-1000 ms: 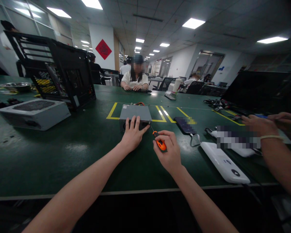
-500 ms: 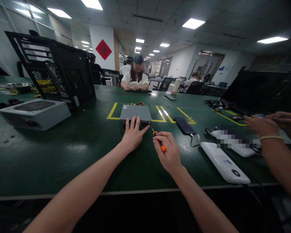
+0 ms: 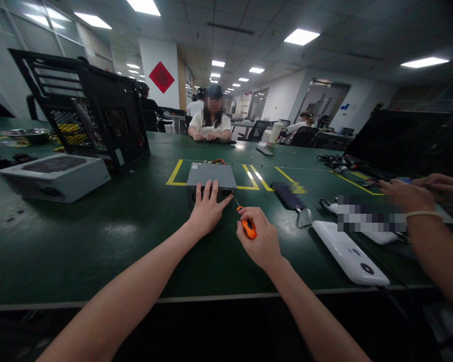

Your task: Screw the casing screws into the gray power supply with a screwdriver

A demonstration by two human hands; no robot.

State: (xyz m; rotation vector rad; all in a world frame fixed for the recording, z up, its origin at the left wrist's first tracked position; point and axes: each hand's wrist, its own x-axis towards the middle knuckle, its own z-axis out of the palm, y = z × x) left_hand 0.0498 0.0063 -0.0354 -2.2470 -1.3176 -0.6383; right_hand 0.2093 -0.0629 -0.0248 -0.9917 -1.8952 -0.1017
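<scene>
A grey computer power supply (image 3: 211, 174) sits on the green table in front of me, with coloured wires at its back. My left hand (image 3: 207, 206) lies spread against its near side, fingertips on the front face and upper edge. In my right hand (image 3: 260, 235) is an orange-handled screwdriver (image 3: 249, 229), gripped between thumb and fingers. Its thin shaft points up and left to the supply's near right corner, beside my left fingertip. Whether the tip sits in a screw is too small to tell.
At left stand a black computer case (image 3: 113, 110), another power supply (image 3: 60, 173) and a metal bowl (image 3: 28, 134). To the right lie a phone (image 3: 288, 195) and a white power bank (image 3: 349, 254). A neighbour's hands (image 3: 411, 198) work at far right; another person (image 3: 210, 123) sits opposite.
My right hand's fingers have shifted around the screwdriver handle, so more of the orange shows. My left hand and the power supply stay in place.
</scene>
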